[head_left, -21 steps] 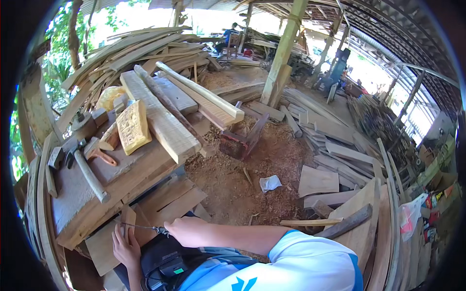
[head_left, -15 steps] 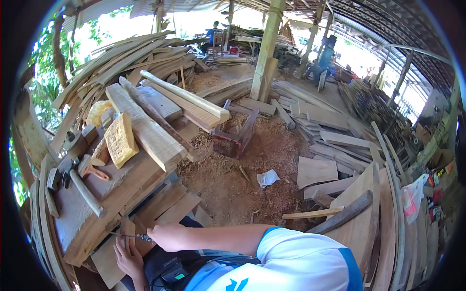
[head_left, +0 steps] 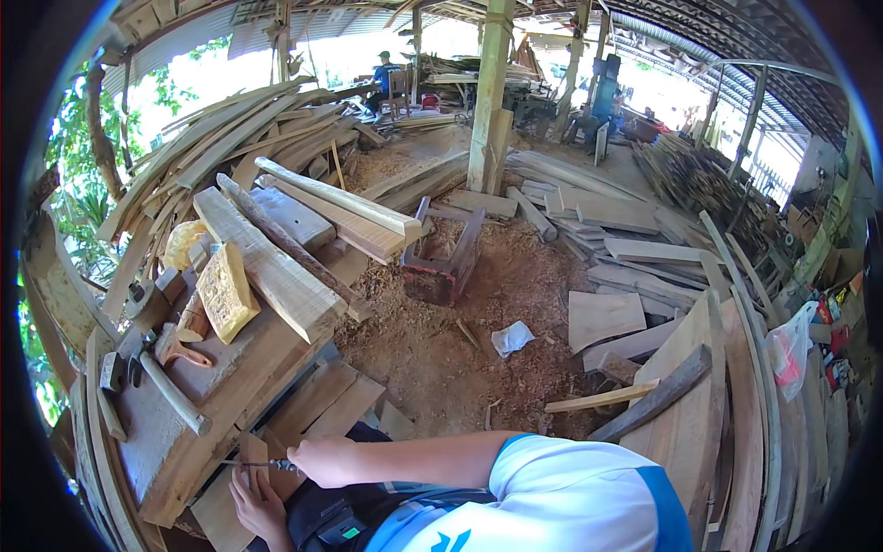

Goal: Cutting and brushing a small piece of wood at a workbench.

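My right hand [head_left: 324, 460] is closed around the dark handle of a hand tool [head_left: 283, 465] with a thin metal shaft, perhaps a file or chisel; its exact kind is too small to make out. The shaft lies across a small wooden piece [head_left: 253, 449] just ahead of my lap. My left hand [head_left: 259, 502] holds that piece from below, fingers bent against it, close to the shaft. Beside both hands is the thick wooden bench [head_left: 276, 373]. A hammer [head_left: 175, 394] and an orange-handled brush [head_left: 189, 355] lie on it, with a carved yellowish block [head_left: 226, 293].
Long planks [head_left: 267, 258] rest across the bench. A reddish-brown wooden frame [head_left: 441, 267] stands on the shaving-covered floor near a white scrap [head_left: 512, 339]. Stacked boards [head_left: 676, 386] line the right side, beside a post [head_left: 490, 101]. A person [head_left: 382, 78] sits far back.
The view has shifted slightly, so the bench and hands appear a little lower and further right. Both hands keep their hold on the tool and the wooden piece.
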